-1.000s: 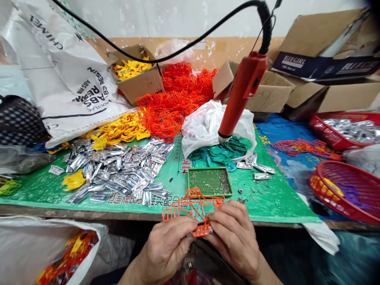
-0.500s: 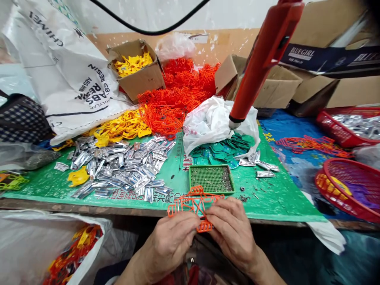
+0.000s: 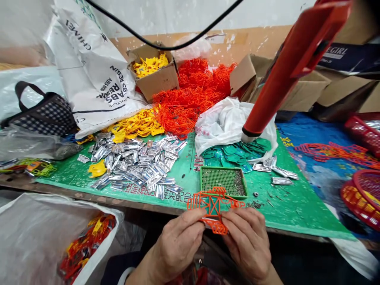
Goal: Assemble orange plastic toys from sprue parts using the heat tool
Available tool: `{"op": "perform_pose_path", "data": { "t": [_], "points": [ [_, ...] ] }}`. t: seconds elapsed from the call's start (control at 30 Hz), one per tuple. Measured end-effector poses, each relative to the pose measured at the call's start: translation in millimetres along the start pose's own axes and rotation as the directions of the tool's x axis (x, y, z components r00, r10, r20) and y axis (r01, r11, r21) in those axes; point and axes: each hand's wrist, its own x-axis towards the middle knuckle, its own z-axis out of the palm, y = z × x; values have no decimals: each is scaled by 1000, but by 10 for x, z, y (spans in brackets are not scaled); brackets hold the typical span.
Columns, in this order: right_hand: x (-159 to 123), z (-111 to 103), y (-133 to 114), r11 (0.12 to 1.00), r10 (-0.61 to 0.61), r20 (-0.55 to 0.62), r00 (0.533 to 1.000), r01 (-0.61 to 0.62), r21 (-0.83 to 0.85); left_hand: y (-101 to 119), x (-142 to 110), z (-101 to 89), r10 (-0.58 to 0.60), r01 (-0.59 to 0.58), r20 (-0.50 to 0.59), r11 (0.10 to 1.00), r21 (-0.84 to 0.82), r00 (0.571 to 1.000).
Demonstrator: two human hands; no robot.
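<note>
Between both hands, just over the table's front edge, is an orange openwork plastic frame (image 3: pixel 214 206). My left hand (image 3: pixel 181 238) pinches its lower left part between thumb and fingers. On the other side my right hand (image 3: pixel 248 236) grips the lower right part, and its fingers hide some of the frame. Right behind the frame lies a green mesh tray (image 3: pixel 219 180) with small metal pieces in it. A red electric screwdriver (image 3: pixel 276 89) hangs above and to the right, its tip over green plastic pieces (image 3: pixel 237 152) in a white bag (image 3: pixel 225 118).
Shiny metal clip parts (image 3: pixel 139 162) lie heaped at left, with yellow plastic parts (image 3: pixel 136 124) and an orange frame pile (image 3: pixel 181 107) behind. A white sack (image 3: pixel 97 79) stands back left. Red baskets (image 3: pixel 356 198) stand at right. Below left is an open bag (image 3: pixel 29 237) of orange and yellow pieces.
The camera view has turned left, so the scene appears shifted to the right. Both hands still hold the orange frame, with slightly more of it showing between the fingers.
</note>
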Motion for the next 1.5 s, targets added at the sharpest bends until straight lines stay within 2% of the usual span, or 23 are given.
{"op": "perform_pose_path", "data": {
  "t": [0.33, 0.53, 0.77, 1.1, 1.23, 1.37, 1.43, 1.5],
  "points": [
    [48, 3, -63, 999, 16, -22, 1000, -17, -39, 11, 23, 3, -4, 4, -10, 999, -34, 1000],
    [42, -16, -67, 1000, 26, 21, 999, -25, -12, 38, 67, -8, 5, -5, 8, 996, -88, 1000],
    [42, -26, -66, 999, 38, 41, 998, -37, -20, 44, 67, 18, -49, 49, 6, 988, -148, 999],
    [78, -52, -17, 999, 18, 115, 993, -23, 43, 52, 73, 30, -124, 129, 57, 989, -77, 991],
    [164, -119, -68, 997, 16, 198, 980, -32, 76, 86, 58, -44, -98, 102, 197, 995, -13, 976],
    [255, -180, -145, 973, -47, 352, 935, -37, 228, 92, 42, -140, -51, 108, 344, 983, -149, 938],
    [299, -191, -160, 958, -80, 394, 916, -39, 285, 98, 96, -191, -22, 174, 460, 941, -290, 887],
    [348, -207, -148, 946, -85, 444, 892, -67, 316, 123, 199, -240, -57, 334, 596, 869, -366, 801]
  ]
}}
